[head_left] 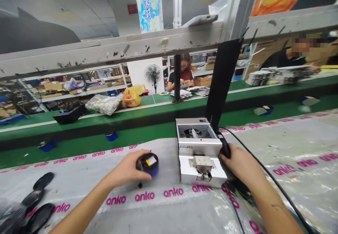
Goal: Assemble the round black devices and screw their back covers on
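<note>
My left hand [136, 167] is closed round a small round housing [152, 170], blue at the side and black on top, with a yellow piece showing inside. It is just above or on the plastic-covered bench; I cannot tell which. My right hand [236, 161] grips a black handle-like object [225, 148] at the right side of a silver metal machine [194, 149]. Much of that object is hidden by my fingers. A screw rail and a round opening are visible on the machine, along with a red switch. A small black piece [139, 185] lies below my left hand.
Black round covers [43, 180] lie at the left. Blue round housings [111, 135] sit on the green conveyor belt [137, 131]. A black cable [266, 167] crosses the right side. A dark post [224, 79] rises behind the machine. Co-workers sit across the line.
</note>
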Tool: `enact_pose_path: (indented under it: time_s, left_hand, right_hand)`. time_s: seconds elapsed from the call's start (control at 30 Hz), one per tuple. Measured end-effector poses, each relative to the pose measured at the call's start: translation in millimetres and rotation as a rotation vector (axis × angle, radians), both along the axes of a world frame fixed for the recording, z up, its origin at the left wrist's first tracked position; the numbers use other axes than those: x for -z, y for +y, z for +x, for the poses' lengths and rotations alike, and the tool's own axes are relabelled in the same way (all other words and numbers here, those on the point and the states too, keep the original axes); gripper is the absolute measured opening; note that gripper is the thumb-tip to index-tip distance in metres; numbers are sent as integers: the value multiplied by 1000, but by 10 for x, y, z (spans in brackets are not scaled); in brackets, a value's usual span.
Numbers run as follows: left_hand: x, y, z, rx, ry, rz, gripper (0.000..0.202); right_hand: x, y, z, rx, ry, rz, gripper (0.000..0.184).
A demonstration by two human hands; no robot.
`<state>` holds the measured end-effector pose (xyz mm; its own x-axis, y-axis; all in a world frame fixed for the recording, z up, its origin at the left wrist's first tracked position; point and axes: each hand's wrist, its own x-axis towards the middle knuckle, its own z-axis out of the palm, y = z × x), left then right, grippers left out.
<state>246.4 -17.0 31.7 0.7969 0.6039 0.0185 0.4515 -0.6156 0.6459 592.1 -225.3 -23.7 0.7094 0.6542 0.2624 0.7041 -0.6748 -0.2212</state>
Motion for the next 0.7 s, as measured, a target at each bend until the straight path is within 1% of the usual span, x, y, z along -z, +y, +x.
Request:
enact_pose_path:
  time_s: [0.07, 0.1, 0.13, 0.2, 0.23, 0.27, 0.3, 0.33, 0.37, 0.4, 0.43, 0.47, 0.5, 0.53, 0.6, 0.63, 0.67, 0.7]
  left_hand:
    - [70, -303, -62, 155, 9, -63, 77]
    - [115, -391, -80, 214, 8, -89, 77]
    - [162, -429, -97, 264, 5, -114, 79]
    - [240, -363, -139, 351, -12, -171, 89]
    - [268, -275, -169, 380, -40, -203, 94]
    - [290, -166, -203, 388, -83, -225, 95]
    - [309, -50, -237, 367, -136, -234, 88]
    - [329, 58, -270, 312, -195, -224, 74]
    - [351, 150, -295, 231, -250, -197, 55]
    - [379, 217, -312, 143, -292, -156, 39]
    - [411, 258, -320, 73, -316, -111, 30]
    - [446, 276, -318, 36, -322, -72, 24]
    - [482, 274, -309, 19, -323, -39, 20]
    - [518, 260, -293, 18, -318, -10, 17]
    - [581, 224, -255, 28, -303, 38, 16]
    - [610, 213, -235, 26, -295, 61, 17]
    - [636, 209, -217, 15, -286, 83, 19]
    - [661, 213, -201, 0, -275, 105, 20]
  right_hand:
    - [-31, 10, -46, -12, -56, 82, 31]
    - [-65, 14, -83, -10, -89, 142, 33]
    - [-108, 15, -127, -5, -125, 215, 35]
    - [-209, 7, -226, 17, -199, 369, 35]
    - [-263, -2, -275, 18, -243, 452, 33]
    - [-320, -15, -322, -2, -302, 553, 29]
    - [-382, -28, -369, -41, -377, 667, 24]
    - [-449, -40, -424, -99, -476, 798, 20]
    - [-525, -47, -493, -173, -581, 925, 18]
    - [-608, -46, -587, -262, -669, 1037, 19]
    - [-697, -31, -712, -373, -708, 1095, 24]
    - [-785, -2, -872, -493, -692, 1078, 27]
    - [-866, 44, -1064, -641, -607, 1010, 30]
    - [-934, 107, -1282, -830, -449, 822, 33]
    - [-1004, 269, -1743, -1111, -229, 406, 29]
    - [-1000, 359, -1957, -1180, -179, 217, 26]
    - [-971, 448, -2142, -1218, -175, 84, 21]
    - [-920, 529, -2289, -1234, -187, -17, 21]
